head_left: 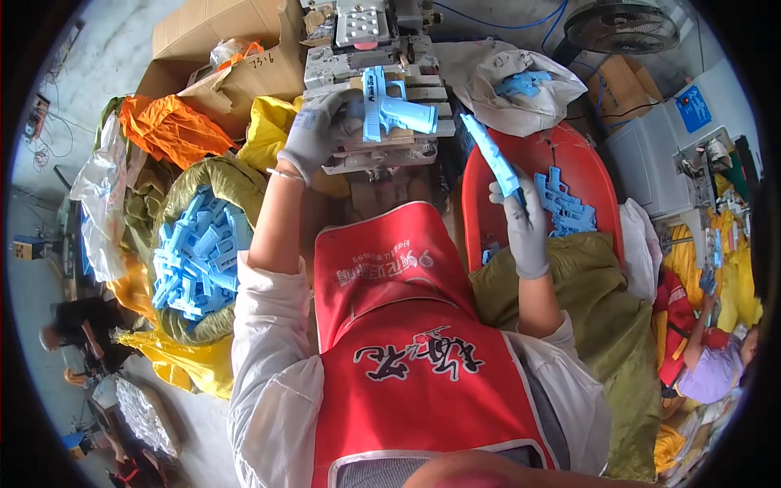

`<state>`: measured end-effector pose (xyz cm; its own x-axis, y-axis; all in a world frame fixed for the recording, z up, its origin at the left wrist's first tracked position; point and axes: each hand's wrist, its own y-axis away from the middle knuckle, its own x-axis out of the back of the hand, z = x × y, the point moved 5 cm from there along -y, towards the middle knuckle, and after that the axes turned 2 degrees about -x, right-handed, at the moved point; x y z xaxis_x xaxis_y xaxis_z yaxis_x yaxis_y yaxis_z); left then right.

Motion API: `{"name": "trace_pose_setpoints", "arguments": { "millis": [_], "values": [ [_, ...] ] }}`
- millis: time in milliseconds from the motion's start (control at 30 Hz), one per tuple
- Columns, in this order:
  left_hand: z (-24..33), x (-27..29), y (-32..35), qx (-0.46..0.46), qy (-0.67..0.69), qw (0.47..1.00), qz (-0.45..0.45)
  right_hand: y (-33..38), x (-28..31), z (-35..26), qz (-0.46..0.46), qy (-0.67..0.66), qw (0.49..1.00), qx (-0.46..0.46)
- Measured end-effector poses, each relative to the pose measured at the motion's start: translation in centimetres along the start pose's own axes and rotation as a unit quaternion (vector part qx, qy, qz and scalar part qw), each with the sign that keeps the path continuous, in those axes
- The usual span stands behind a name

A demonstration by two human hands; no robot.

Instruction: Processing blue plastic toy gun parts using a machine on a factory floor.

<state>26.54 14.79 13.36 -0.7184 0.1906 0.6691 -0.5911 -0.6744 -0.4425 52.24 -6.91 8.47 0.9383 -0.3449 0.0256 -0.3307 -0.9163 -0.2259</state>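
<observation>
My left hand, in a grey glove, has its fingers closed at the left edge of a light-blue plastic toy pistol. The pistol has dark lettering along its side and is over the metal bed of a machine; whether it rests on the bed I cannot tell. My right hand, also gloved, grips the lower end of a long light-blue plastic toy pistol piece, tilted up to the left. That piece shows narrow side on, above a red tub containing more blue pistol pieces.
At the left, an olive sack is filled with blue parts. A white sack with blue pieces lies behind the tub. A cardboard box, an orange bag and a fan stand around. Other people work at the far right and left.
</observation>
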Motion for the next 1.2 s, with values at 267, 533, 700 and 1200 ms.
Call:
{"name": "trace_pose_setpoints", "arguments": {
  "millis": [267,533,700,1200],
  "values": [
    [-3.5,4.2,6.0,0.065,0.036,0.958,0.277,-8.5,-4.8,-3.5,-0.034,0.257,0.921,0.292],
    [-3.9,8.7,19.4,0.182,0.008,0.913,0.366,-11.8,-11.4,-3.2,-0.141,0.400,0.840,0.338],
    [-5.7,12.6,30.3,0.293,-0.130,0.829,0.459,-9.0,-12.2,-6.9,-0.144,0.481,0.762,0.409],
    [-6.3,17.1,50.5,0.488,-0.427,0.589,0.482,3.2,-32.2,9.3,-0.434,0.202,0.873,0.096]
  ]
}}
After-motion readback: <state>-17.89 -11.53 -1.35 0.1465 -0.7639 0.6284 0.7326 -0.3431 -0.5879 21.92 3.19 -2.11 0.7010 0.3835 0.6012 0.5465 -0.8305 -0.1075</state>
